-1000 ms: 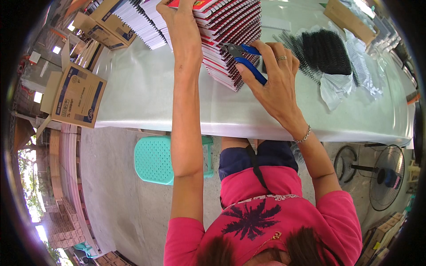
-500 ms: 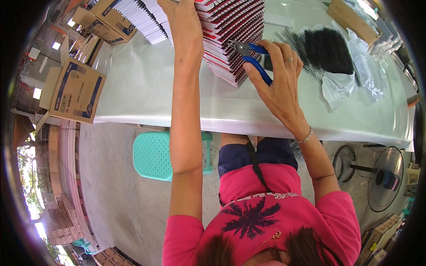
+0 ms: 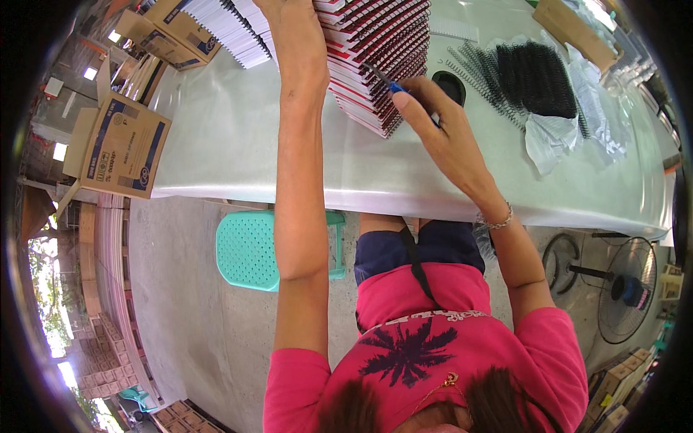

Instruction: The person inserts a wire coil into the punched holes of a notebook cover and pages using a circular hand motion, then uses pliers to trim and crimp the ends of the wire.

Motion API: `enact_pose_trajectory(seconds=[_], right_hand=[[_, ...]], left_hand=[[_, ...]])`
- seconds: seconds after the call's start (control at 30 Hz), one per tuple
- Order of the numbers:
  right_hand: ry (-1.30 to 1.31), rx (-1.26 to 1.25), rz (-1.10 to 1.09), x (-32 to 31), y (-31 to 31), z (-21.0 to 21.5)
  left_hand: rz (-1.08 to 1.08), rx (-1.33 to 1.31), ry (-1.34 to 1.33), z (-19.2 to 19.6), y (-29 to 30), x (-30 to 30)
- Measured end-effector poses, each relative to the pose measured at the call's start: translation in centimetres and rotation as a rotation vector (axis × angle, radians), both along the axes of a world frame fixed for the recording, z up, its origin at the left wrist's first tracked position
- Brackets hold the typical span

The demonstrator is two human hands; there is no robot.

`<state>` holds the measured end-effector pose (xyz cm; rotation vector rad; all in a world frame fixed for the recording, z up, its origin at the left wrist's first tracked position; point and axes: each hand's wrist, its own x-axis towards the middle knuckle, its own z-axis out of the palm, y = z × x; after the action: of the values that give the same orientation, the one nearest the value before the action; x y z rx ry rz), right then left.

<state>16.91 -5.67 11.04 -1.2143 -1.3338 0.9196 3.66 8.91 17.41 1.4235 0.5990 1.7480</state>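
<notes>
My right hand [image 3: 446, 123] is closed around blue-handled cutting pliers [image 3: 395, 86]. Their dark tips reach the spiral edge of a tall stack of red-and-white spiral-bound notebooks [image 3: 354, 79]. My left hand [image 3: 292, 29] lies along the left side of that stack; its fingers run past the upper edge of the view, so their hold is hidden. Just right of the stack, beside my right hand, a black round object [image 3: 453, 90] rests on the table. Left of my left wrist are more white-paged books with black spirals [image 3: 238, 36].
The table [image 3: 231, 159] has a glossy pale cover. Loose black binding coils [image 3: 538, 83] lie at the right with crumpled clear plastic [image 3: 552, 141]. Open cardboard boxes [image 3: 126, 148] stand at the left. A green stool [image 3: 247, 249] and a fan [image 3: 626, 289] are below the table's edge.
The pliers have turned so their handles now sit mostly behind my right fingers. My right hand has shifted slightly down, uncovering the black round object. My left arm has barely moved.
</notes>
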Motion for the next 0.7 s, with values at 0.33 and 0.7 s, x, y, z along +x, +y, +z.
enact_pose_trajectory(seconds=[0.33,0.7], right_hand=[[-0.715,0.568,-0.483,0.3,0.9,-2.7],[0.043,-0.074,0.194,1.3,1.1,-1.7]], left_hand=[[0.005,0.031,0.0,0.0,0.2,0.2],[0.007,-0.005,-0.013,0.2,0.2,0.5]])
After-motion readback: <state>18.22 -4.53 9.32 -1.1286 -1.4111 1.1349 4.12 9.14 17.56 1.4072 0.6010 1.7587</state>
